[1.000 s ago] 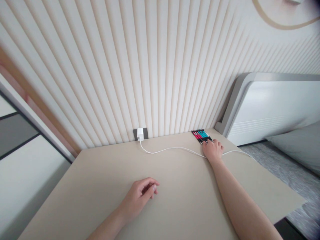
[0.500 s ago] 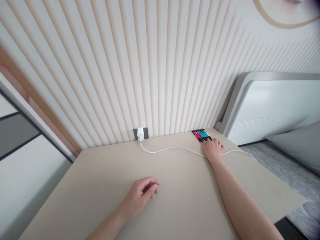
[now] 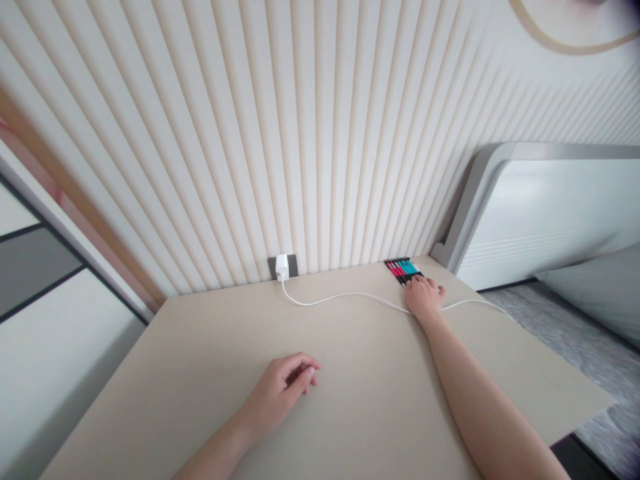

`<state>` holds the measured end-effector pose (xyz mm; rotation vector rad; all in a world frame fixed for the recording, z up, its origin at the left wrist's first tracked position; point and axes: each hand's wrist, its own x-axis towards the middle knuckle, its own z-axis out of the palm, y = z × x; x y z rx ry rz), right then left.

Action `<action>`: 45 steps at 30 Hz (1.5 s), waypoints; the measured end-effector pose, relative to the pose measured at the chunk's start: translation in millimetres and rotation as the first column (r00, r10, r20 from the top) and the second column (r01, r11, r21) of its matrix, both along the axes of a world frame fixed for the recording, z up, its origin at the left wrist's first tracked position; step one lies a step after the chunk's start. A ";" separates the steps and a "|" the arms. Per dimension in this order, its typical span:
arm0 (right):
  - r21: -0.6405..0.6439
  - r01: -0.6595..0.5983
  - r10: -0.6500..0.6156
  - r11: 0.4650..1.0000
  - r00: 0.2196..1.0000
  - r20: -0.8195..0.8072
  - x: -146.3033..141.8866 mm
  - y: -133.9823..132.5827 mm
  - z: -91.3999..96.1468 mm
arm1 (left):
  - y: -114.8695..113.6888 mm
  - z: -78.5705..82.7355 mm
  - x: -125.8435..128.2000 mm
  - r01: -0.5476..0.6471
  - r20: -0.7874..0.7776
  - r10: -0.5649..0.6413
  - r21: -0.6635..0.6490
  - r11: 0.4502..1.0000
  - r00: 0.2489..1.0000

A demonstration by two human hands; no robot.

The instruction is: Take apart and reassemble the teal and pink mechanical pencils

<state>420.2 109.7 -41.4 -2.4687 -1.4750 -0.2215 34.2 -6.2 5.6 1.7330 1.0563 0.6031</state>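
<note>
Pens (image 3: 403, 270) lie side by side in a tight row at the far edge of the bench (image 3: 380, 413), their barrels red and teal with black ends, just below the ribbed wall panel (image 3: 310, 147). The right hand (image 3: 425, 299) sits at the near end of the row with its grip released: the fingers (image 3: 416, 283) are spread and touch the pens without closing around any of them. A white cable (image 3: 350, 296) runs from a white charger (image 3: 282, 267), plugged into a dark socket plate (image 3: 294, 267), across the bench and passes beneath the right hand. Well apart from it, the left hand (image 3: 283, 392) rests on the bench, fingers loosely curled and holding nothing. Beyond the bench's right side stand a white bed headboard (image 3: 530, 220) and a grey pillow (image 3: 595, 293).
</note>
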 end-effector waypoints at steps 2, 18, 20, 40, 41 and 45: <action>0.004 -0.016 0.016 1.000 1.000 -0.005 0.7 0.6 -1.2 | 0.0 -0.5 -0.1 0.000 0.001 0.000 0.002 1.000 1.000; 0.019 -0.029 0.030 0.999 0.999 -0.011 -2.5 1.1 -1.7 | -0.1 -0.9 -0.4 0.000 0.005 0.000 0.001 1.000 1.000; 0.005 -0.040 0.040 0.999 0.999 -0.012 -3.1 1.4 -2.1 | -0.1 -1.4 -0.4 -0.004 0.009 0.004 0.001 1.000 1.000; -0.022 -0.007 0.007 1.000 1.000 0.007 -3.4 1.7 4.8 | -0.2 -2.6 -0.6 -0.003 0.006 0.003 0.006 1.000 1.000; -0.020 -0.008 0.008 1.000 1.000 0.012 -3.9 1.3 5.6 | -0.2 -2.6 -0.6 -0.001 0.007 0.000 0.006 1.000 1.000; -0.017 -0.030 0.031 0.999 0.999 0.031 -6.4 0.2 6.9 | -0.5 -0.9 -0.3 0.001 0.006 -0.001 0.003 1.000 1.000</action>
